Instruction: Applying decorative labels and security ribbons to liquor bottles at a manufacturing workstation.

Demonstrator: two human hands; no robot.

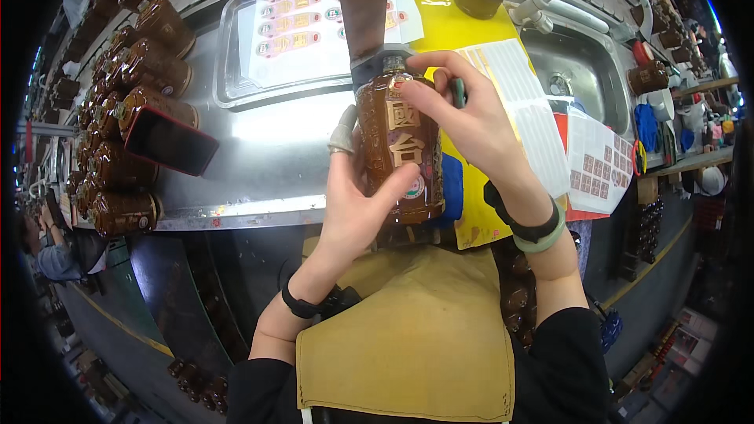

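Note:
A brown glazed bottle [377, 141] with raised gold lettering and a small round sticker stands between my hands at the bench's front edge. My left hand [353, 196] grips its lower left side, thumb across the front, with a pale cover on one fingertip. Up near the bottle's neck, my right hand [463, 110] rests its thumb on the upper front while the fingers curl behind. A small dark green object [458, 92] shows by those fingers; its kind is unclear. Behind the bottle rises a brown upright post [362, 8].
Several brown bottles crowd the left, with a dark phone [171, 141] leaning against them. A metal tray [228, 71] holds sticker sheets [294, 20]. At right lie a yellow mat [430, 1], a white strip sheet [503, 71] and a sink [581, 51] with a white faucet [542, 1].

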